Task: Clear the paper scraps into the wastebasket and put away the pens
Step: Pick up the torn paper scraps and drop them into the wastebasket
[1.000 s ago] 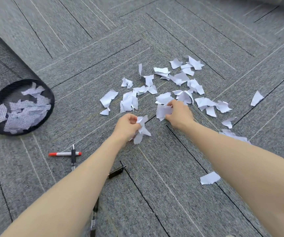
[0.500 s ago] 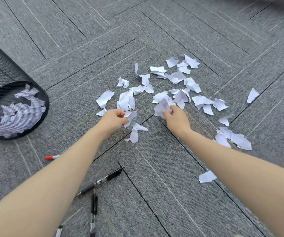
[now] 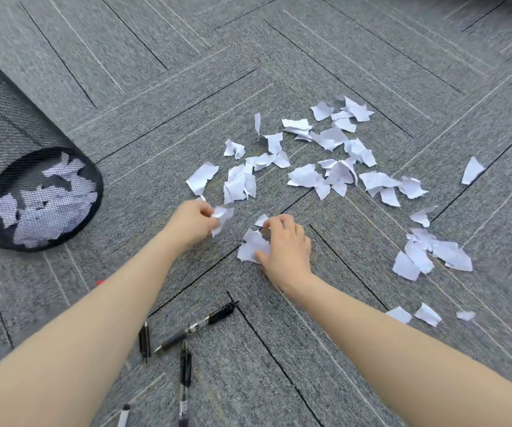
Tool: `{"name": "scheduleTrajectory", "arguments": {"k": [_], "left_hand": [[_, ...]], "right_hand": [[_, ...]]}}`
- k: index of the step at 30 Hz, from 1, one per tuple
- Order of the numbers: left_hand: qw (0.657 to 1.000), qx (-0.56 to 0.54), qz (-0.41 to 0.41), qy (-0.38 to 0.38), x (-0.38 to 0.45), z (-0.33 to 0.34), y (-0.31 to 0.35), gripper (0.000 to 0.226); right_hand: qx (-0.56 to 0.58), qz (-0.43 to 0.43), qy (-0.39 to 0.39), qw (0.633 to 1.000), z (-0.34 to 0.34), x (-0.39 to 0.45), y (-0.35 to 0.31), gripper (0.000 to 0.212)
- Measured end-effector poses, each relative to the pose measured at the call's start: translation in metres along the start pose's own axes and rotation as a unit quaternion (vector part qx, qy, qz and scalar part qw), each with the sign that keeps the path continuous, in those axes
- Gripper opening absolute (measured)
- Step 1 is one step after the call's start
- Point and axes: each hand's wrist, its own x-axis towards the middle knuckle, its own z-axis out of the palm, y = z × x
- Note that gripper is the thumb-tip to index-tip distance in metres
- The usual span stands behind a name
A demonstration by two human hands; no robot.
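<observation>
Matt paper scraps (image 3: 302, 177); black mesh wastebasket (image 3: 17, 143); ribbed grey carpet (image 3: 156, 87).

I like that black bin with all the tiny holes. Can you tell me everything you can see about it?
The wastebasket is a black round bin that looks like fine wire mesh. It lies tipped on its side on the grey carpet, at the far left. Its solid circular end faces the camera, and white paper scraps inside show through the mesh. Its other end runs out of view. Neither hand touches it.

Bright, even light, almost shadowless — wide-angle bending at the edges, top-right corner blurred.
</observation>
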Motion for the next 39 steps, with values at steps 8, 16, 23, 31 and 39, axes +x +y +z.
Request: {"name": "scheduleTrajectory", "arguments": {"k": [8, 16, 23, 31, 39], "left_hand": [[0.968, -0.139, -0.024, 0.209, 0.035, -0.037, 0.023, 0.019], [0.963, 0.042, -0.042, 0.263, 0.071, -0.002, 0.021, 0.013], [0.959, 0.068, -0.108, 0.252, 0.078, -0.005, 0.025, 0.031], [0.979, -0.179, 0.012, 0.101, 0.068, 0.016, 0.079, 0.008], [0.979, 0.05, 0.019, 0.198, 0.065, 0.054, 0.073, 0.024]], "right_hand": [[-0.023, 0.065, -0.034, 0.997, 0.0, 0.007, -0.009, 0.03], [-0.023, 0.038, 0.007, 0.999, 0.004, 0.008, -0.012, 0.041], [-0.013, 0.057, -0.013, 0.998, 0.001, 0.013, -0.011, 0.031], [0.059, 0.058, -0.05, 0.995, 0.002, 0.009, -0.002, 0.021], [0.122, 0.095, -0.066, 0.986, 0.001, 0.008, 0.001, 0.028]]}}
